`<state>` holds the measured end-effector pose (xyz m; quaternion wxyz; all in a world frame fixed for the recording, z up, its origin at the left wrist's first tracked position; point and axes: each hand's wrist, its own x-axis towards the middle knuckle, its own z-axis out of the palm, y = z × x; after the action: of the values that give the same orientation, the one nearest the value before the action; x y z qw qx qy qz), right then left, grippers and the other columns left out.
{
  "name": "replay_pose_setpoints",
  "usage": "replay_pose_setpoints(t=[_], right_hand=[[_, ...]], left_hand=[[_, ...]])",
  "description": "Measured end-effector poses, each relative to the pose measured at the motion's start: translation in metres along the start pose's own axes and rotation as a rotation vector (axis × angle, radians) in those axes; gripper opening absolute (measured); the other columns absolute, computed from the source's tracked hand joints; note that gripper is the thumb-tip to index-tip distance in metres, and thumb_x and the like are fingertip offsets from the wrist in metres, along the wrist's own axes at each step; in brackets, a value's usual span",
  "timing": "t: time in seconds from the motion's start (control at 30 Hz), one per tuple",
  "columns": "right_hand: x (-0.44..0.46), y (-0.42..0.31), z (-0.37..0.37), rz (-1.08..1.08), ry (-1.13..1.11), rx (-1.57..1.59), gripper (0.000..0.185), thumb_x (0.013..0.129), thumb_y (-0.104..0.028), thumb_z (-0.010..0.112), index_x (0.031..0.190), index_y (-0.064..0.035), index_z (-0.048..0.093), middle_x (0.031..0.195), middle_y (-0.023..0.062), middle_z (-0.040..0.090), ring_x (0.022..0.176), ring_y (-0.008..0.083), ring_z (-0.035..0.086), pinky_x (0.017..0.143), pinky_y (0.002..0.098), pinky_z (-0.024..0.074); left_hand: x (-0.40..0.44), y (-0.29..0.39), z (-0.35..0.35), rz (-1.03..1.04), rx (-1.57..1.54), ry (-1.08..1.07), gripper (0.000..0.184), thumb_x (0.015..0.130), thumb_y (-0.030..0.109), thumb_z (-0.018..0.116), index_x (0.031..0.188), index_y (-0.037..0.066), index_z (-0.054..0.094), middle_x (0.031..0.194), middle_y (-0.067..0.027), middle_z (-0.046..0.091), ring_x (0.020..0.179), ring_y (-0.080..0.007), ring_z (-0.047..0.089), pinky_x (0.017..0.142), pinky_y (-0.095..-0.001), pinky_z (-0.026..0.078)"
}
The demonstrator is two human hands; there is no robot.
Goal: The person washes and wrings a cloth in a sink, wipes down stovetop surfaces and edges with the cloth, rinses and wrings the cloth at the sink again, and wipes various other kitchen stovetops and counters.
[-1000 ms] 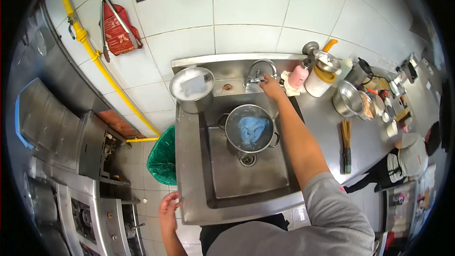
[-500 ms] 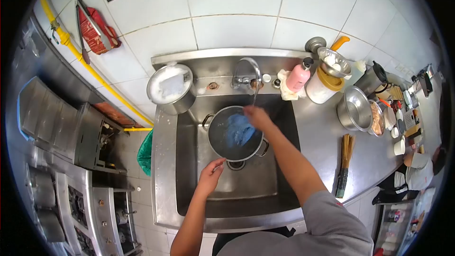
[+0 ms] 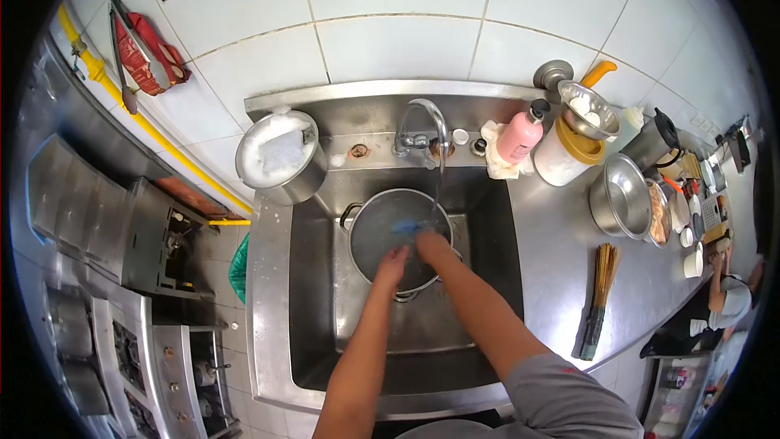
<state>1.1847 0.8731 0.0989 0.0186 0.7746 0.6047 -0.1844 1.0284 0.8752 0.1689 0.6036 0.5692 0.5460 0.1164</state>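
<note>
Both hands are at a metal pot (image 3: 367,213) of cloudy water standing in the steel sink (image 3: 325,358). A blue cloth (image 3: 405,228) lies in the water, mostly hidden and blurred. My right hand (image 3: 432,245) reaches into the pot beside the cloth; its fingers are under the water or smeared. My left hand (image 3: 393,265) is over the pot's near edge, its fingers bent together, and what they hold, if anything, is hidden. From the curved faucet (image 3: 441,126) a thin stream falls into the pot near my right hand.
Left of the faucet stands a pot (image 3: 301,183) of suds. Right of the sink are a pink pump bottle (image 3: 520,136), a lidded tub (image 3: 561,158), steel bowls (image 3: 621,195) and a bundle of sticks (image 3: 600,293). A co-worker (image 3: 731,305) stands at the far right.
My right hand has left the faucet and gone down into the pot. My left hand has come from outside the sink to the pot. Water now runs, and the cloth shows less.
</note>
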Motion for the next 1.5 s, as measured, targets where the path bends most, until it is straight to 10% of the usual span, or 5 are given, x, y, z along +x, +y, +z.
replay_pose_setpoints(t=[0.33,0.6,0.93,1.13,1.5], right_hand=[[-0.163,-0.088,-0.125,-0.54,0.432,0.857,0.031,0.076,-0.033,0.068,0.084,-0.0038,0.065,0.091,0.0142,0.063,0.093,0.0357,0.059,0.088,0.0422,0.0443],[-0.061,-0.009,-0.079,0.142,0.096,1.447,0.025,0.079,-0.028,0.062,0.087,-0.0044,0.066,0.083,0.0205,0.065,0.08,0.0364,0.064,0.071,0.0394,0.0502],[-0.019,-0.001,-0.111,-0.137,0.537,0.144,0.034,0.075,-0.015,0.062,0.108,-0.0063,0.059,0.093,0.0168,0.063,0.088,0.0333,0.061,0.075,0.046,0.0477],[-0.038,-0.01,-0.042,-0.251,0.29,-0.153,0.028,0.079,-0.014,0.053,0.104,-0.0053,0.062,0.101,0.0164,0.062,0.1,0.0308,0.058,0.081,0.0431,0.0467],[-0.137,-0.079,-0.108,-0.627,0.314,0.791,0.032,0.068,-0.031,0.068,0.084,-0.0046,0.063,0.1,0.0143,0.059,0.102,0.033,0.054,0.088,0.041,0.0435]], left_hand=[[0.023,0.002,0.022,-0.059,-1.394,-0.335,0.038,0.091,0.035,0.057,0.117,0.009,0.053,0.11,-0.0127,0.058,0.101,-0.0292,0.058,0.084,-0.0392,0.052],[0.023,0.021,0.056,-0.172,-1.327,0.077,0.029,0.095,0.035,0.048,0.107,0.01,0.059,0.089,-0.0076,0.063,0.075,-0.0201,0.06,0.066,-0.0338,0.051],[-0.009,0.055,0.008,0.165,-1.042,0.475,0.014,0.094,0.023,0.056,0.094,0.01,0.061,0.094,-0.0045,0.059,0.084,-0.0153,0.056,0.072,-0.0298,0.048],[0.023,-0.019,0.014,0.341,-0.223,0.3,0.043,0.091,0.014,0.054,0.132,0.007,0.046,0.144,-0.02,0.035,0.134,-0.0284,0.034,0.106,-0.0358,0.029],[0.06,-0.078,0.004,0.072,-1.364,-0.572,0.033,0.091,0.032,0.048,0.112,0.007,0.058,0.103,-0.0098,0.061,0.097,-0.0223,0.058,0.081,-0.0379,0.048]])
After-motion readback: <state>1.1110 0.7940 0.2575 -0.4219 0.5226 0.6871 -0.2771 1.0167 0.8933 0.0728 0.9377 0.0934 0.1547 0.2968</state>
